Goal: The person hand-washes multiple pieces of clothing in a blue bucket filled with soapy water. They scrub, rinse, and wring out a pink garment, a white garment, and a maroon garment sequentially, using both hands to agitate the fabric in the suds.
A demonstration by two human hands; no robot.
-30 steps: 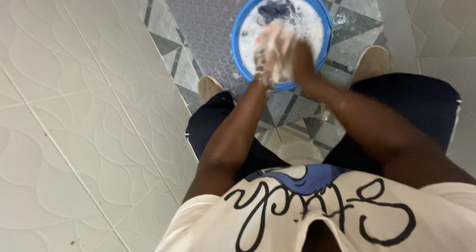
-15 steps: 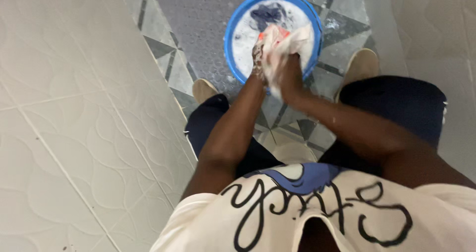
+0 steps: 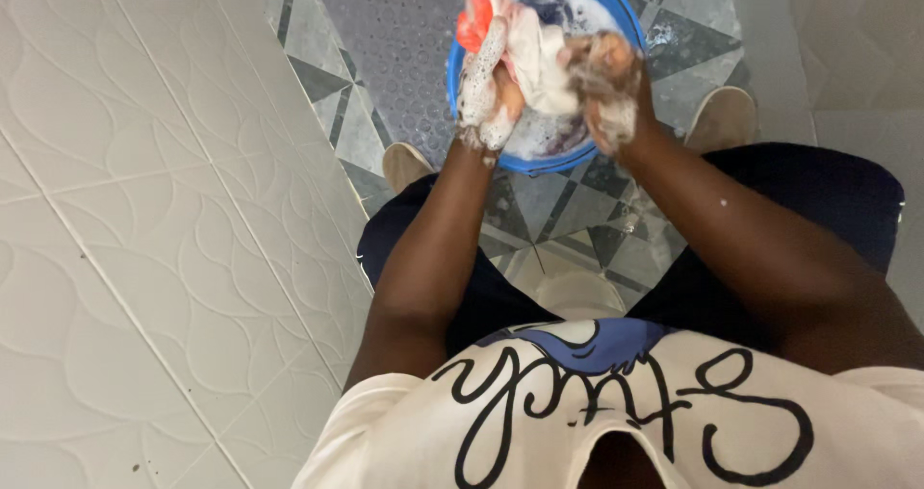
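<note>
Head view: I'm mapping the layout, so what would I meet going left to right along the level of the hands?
Pale embossed wall tiles → grey patterned floor → soapy left hand → white and orange cloth → soapy right hand → tan shoe.

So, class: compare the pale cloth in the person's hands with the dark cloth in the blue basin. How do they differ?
The pale cloth is whitish with an orange-red patch; the dark cloth is navy. The pale cloth is lifted above the blue basin, gripped between the left hand and right hand; the dark cloth lies in the basin, untouched. Both sit amid soap foam.
</note>
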